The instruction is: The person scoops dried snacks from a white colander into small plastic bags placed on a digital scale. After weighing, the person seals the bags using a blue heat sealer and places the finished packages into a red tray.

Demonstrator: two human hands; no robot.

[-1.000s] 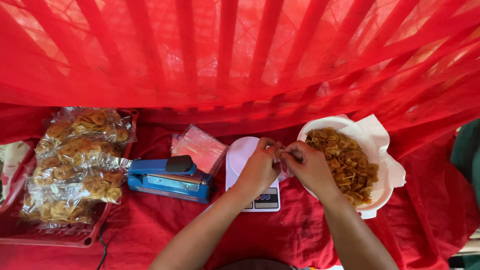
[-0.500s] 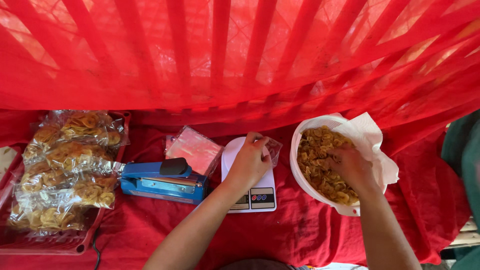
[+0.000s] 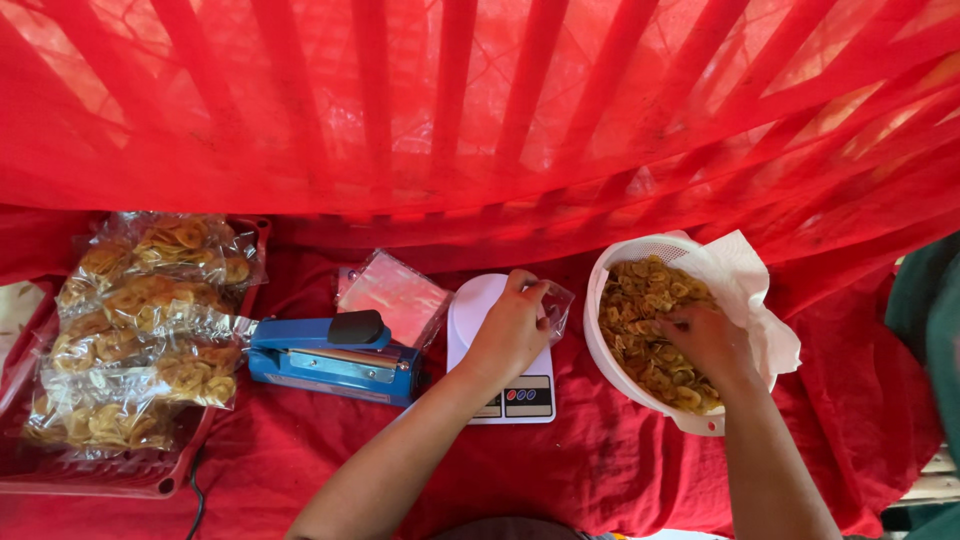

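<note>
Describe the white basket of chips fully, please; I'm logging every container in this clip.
The white basket is round, of perforated plastic by its look, and lined with white paper that sticks out past the rim on the right. It stands upright on the red cloth, right of the kitchen scale, and holds golden fried chips. The right hand reaches into it, resting on the chips.

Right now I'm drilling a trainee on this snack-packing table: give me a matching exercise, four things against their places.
Things:
1 white kitchen scale
2 blue heat sealer
3 white colander of fried chips
4 sealed clear chip bags

Places:
a in the red tray, far left
b under the left hand
c around the right hand
d between bags and scale

Pairs: 1-b, 2-d, 3-c, 4-a
</note>
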